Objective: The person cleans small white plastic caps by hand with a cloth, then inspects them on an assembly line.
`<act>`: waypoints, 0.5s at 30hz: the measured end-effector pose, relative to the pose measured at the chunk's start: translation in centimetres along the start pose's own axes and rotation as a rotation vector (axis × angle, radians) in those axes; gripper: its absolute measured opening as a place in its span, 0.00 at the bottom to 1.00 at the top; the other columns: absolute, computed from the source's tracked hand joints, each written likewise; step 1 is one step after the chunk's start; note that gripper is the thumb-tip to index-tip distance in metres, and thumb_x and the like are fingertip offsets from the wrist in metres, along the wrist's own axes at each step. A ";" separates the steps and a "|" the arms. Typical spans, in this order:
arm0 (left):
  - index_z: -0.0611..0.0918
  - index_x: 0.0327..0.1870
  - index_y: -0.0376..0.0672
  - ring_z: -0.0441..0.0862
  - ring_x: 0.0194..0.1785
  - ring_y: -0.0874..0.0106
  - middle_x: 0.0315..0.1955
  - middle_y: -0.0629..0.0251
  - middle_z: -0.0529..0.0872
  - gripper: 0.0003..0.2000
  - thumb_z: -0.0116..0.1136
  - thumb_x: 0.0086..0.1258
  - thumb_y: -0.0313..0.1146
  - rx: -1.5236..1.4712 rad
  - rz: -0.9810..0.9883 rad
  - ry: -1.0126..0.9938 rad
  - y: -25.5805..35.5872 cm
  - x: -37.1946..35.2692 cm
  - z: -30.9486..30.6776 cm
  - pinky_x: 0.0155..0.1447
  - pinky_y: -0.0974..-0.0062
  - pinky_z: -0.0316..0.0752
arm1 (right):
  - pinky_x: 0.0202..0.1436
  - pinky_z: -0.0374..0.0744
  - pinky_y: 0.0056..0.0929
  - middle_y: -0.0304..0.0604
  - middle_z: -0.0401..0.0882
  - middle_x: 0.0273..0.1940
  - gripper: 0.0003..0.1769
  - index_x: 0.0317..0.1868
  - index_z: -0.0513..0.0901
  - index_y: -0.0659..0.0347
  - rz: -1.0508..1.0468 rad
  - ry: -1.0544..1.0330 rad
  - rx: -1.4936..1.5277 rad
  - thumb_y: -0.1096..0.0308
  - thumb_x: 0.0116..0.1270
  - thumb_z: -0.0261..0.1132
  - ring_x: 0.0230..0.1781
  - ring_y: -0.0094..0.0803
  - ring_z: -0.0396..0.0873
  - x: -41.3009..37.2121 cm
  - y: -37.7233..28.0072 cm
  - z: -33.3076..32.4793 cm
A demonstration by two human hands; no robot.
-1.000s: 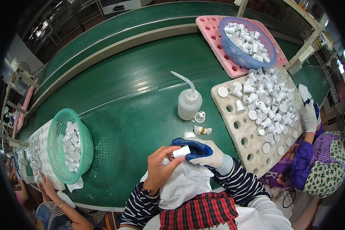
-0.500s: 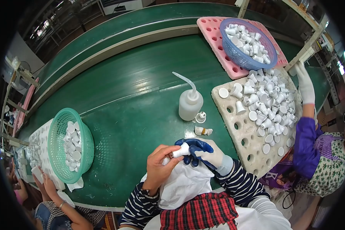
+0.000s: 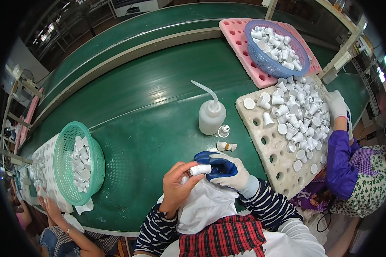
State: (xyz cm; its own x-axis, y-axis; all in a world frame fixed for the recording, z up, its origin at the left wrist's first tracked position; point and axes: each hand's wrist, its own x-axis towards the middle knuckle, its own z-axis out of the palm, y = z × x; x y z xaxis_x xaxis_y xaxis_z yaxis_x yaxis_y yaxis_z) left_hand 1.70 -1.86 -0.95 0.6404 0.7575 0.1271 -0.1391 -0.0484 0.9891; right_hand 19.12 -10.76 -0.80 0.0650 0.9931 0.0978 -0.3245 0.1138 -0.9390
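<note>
A small white plastic cup-shaped piece (image 3: 200,169) lies on its side between my two hands, above the near edge of the bench. My bare left hand (image 3: 178,185) pinches its left end with thumb and fingers. My right hand (image 3: 229,170), in a white glove with a blue-coated palm, grips the other end. Below my left hand hangs a bunched white cloth (image 3: 208,201), partly hidden by the fingers. Just beyond my hands lie a small white wad with a brown band (image 3: 226,146) and a single white piece (image 3: 223,130). Behind them stands a squeeze bottle (image 3: 212,118) with a bent spout.
On the right, a holed foam board (image 3: 268,139) carries many white cup pieces. Behind it, a blue basket (image 3: 253,53) of them sits on a pink foam board (image 3: 233,32). A green basket (image 3: 99,171) stands left. Co-workers' hands are at both sides, one gloved (image 3: 336,105).
The white piece has turned to lie more level between my hands, and my right fingers have shifted around it. The right co-worker's gloved hand has come down toward the piled pieces.
</note>
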 end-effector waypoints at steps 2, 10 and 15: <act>0.83 0.50 0.37 0.77 0.39 0.78 0.38 0.64 0.81 0.19 0.68 0.56 0.18 0.025 0.026 0.002 0.0 0.1 0.0 0.44 0.82 0.73 | 0.56 0.76 0.25 0.46 0.70 0.63 0.32 0.65 0.71 0.64 0.082 0.076 0.181 0.82 0.58 0.65 0.58 0.29 0.74 0.1 -0.8 0.9; 0.83 0.51 0.38 0.76 0.39 0.77 0.39 0.65 0.81 0.20 0.68 0.55 0.17 0.091 0.045 -0.043 -0.3 0.0 -0.2 0.45 0.82 0.72 | 0.51 0.78 0.23 0.47 0.75 0.58 0.32 0.65 0.69 0.64 0.212 0.060 0.179 0.81 0.58 0.66 0.52 0.29 0.78 -0.1 -1.0 0.1; 0.80 0.52 0.32 0.79 0.47 0.73 0.43 0.62 0.78 0.20 0.65 0.56 0.14 0.022 -0.008 -0.048 -0.1 -0.1 -0.3 0.54 0.78 0.75 | 0.67 0.70 0.34 0.50 0.71 0.63 0.33 0.60 0.72 0.65 0.018 0.031 0.184 0.85 0.52 0.69 0.65 0.36 0.70 -0.2 0.6 -0.2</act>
State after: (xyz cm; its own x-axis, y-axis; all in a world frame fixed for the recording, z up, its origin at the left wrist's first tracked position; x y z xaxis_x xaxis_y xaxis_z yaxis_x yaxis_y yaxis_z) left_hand 1.46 -1.76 -1.08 0.6767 0.7261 0.1222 -0.1173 -0.0575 0.9914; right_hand 19.13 -10.94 -1.50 0.0861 0.9939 0.0691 -0.4925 0.1027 -0.8642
